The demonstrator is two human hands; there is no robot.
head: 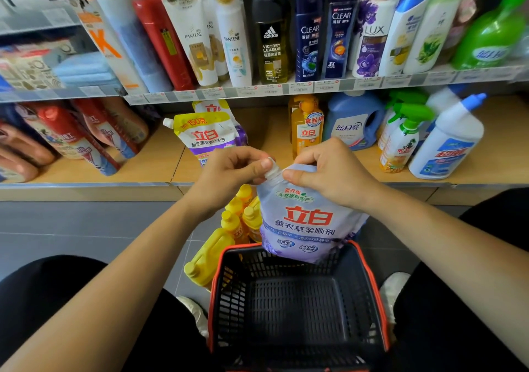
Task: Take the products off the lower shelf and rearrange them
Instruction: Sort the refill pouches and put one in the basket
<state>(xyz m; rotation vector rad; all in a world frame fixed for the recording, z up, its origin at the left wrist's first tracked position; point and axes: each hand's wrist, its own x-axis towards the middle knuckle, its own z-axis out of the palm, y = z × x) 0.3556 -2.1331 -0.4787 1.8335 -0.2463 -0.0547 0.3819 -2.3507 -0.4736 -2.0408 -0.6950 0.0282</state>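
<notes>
A pale purple softener pouch [307, 223] hangs upright over the far rim of a black basket with a red rim [369, 271]. My left hand [232, 171] pinches its white cap at the top left corner. My right hand [329, 168] grips the pouch's top edge beside the cap. On the lower wooden shelf [143, 168] behind my hands stand two yellow-and-purple detergent pouches [206, 134], an orange bottle [306, 125], a blue jug [353, 120], a green-trigger spray bottle [400, 140] and a white bottle with a blue cap [449, 140].
Several yellow bottles [237, 223] stand on the grey floor between the basket and the shelf base. Red and pink refill packs [65, 134] lie on the lower shelf's left part. The upper shelf [257, 91] holds a row of shampoo bottles. My knees flank the basket.
</notes>
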